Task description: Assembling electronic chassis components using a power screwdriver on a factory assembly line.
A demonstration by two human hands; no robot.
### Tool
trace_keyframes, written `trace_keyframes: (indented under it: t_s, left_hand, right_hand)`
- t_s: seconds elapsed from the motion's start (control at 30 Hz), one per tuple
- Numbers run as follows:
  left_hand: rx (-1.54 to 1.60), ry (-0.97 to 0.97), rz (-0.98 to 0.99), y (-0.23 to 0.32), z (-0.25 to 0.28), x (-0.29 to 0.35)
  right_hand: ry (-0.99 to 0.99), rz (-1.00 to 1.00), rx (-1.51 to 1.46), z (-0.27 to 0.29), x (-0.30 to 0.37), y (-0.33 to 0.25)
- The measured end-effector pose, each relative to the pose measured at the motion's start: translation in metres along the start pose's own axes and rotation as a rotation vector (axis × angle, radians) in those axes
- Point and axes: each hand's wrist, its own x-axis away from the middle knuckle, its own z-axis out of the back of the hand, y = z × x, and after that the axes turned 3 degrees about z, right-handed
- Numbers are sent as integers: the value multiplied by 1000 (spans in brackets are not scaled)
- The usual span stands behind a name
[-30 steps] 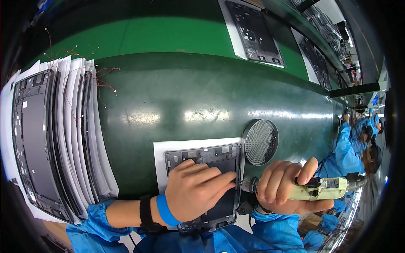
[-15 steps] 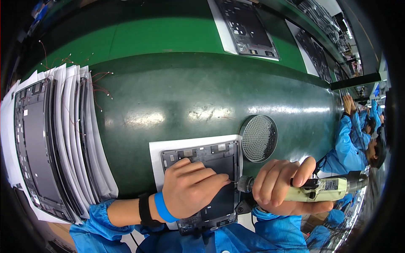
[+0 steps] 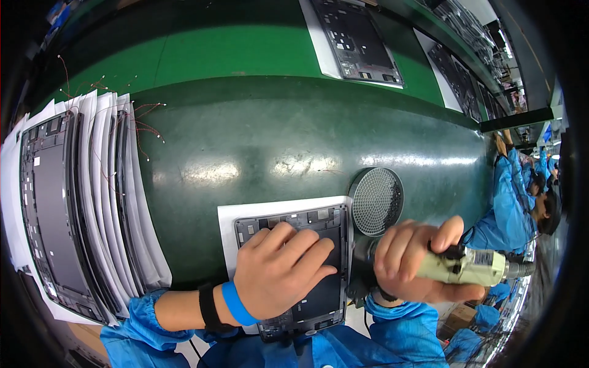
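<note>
My right hand [image 3: 408, 257] is wrapped round a pale yellow-green electric screwdriver [image 3: 472, 266], its cable end toward the right. The screwdriver's front end points left and is blurred, close to the right edge of a dark tablet-like housing [image 3: 325, 224]. That housing lies on a white sheet [image 3: 227, 224] in front of me. Above its middle is my left hand [image 3: 279, 276], loosely bent, with thumb and forefinger apart and nothing visible between them. It hides much of the housing. Past the housing's upper right corner sits a round grey tray [image 3: 375, 202] with a grid of small holes, many filled with dark bits.
At left stands a stack of similar housings [image 3: 52, 208] with white sheets between them and thin red wires [image 3: 147, 126] sticking out. Across the green bench [image 3: 257, 141], another housing [image 3: 359, 46] lies on paper. Co-workers in blue sleeves [image 3: 506, 202] sit at right.
My left thumb and forefinger, pinched by the screwdriver tip before, have come apart. My right hand and the screwdriver have shifted slightly, and the tip is blurred by motion.
</note>
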Motion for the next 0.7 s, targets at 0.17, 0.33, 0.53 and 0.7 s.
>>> trace_keyframes:
  t_s: [0.17,0.33,0.53,0.7]
  left_hand:
    - [-384,-85,-77,1,-18,10]
    - [-422,-174,-36,0,-21,14]
    - [-435,-153,-37,0,-23,15]
    - [-419,-141,-43,-2,-23,16]
  right_hand:
    - [34,13,194,12,3,19]
    - [-23,-58,187,11,4,28]
    - [-42,-51,189,12,7,32]
    - [-48,-57,175,10,7,34]
